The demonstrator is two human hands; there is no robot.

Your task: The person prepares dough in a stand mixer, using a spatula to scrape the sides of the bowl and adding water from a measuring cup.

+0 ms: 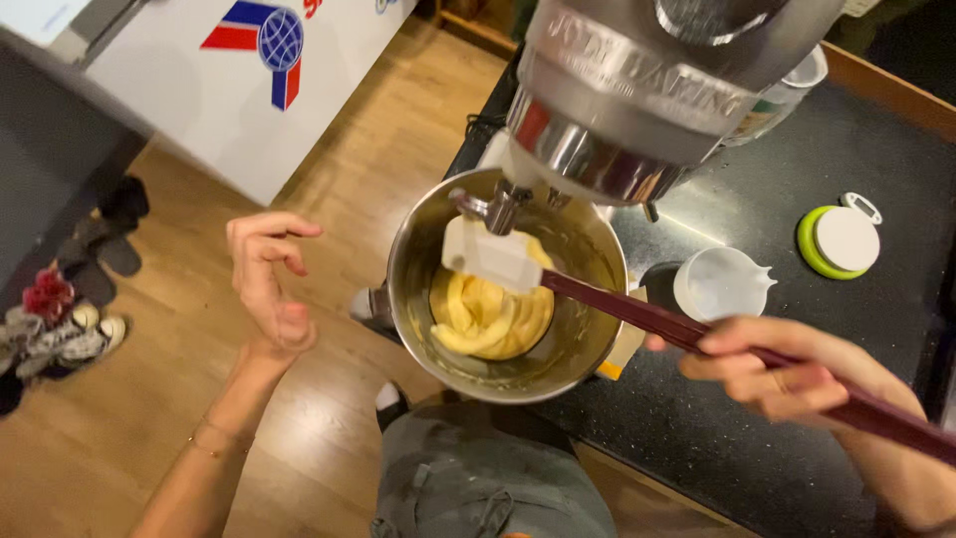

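1. Right hand [772, 374] is closed around the dark red handle of a spatula [637, 311]; the grip sits at mid-handle, over the black counter [697, 458].
2. The spatula's white blade is held inside the steel bowl [418, 249], its face laid against yellow batter [488, 319] and just under the beater shaft.
3. Batter is seen pooled in the bowl's bottom, smeared in folds; the upper walls are left mostly bare.
4. The bowl is seated under the tilted mixer head [637, 90], at the counter's left edge, partly overhanging the wood floor [149, 418] in this view.
5. Left hand [267, 279] is held empty off the counter, above the floor, left of the bowl and clear of it; fingers are loosely curled, half open, nothing touched.
6. A thin bracelet is worn on the left wrist.
7. A clear measuring cup [719, 282] is placed just right of the bowl, behind the spatula handle; its contents cannot be made out.
8. A round green-rimmed white lid [838, 242] is set further right, near the counter's right edge, apart from the cup.
9. A jar [787, 95] is partly hidden behind the mixer head at the far side.
10. Shoes [60, 319] are piled on the floor at far left, well apart from the counter.
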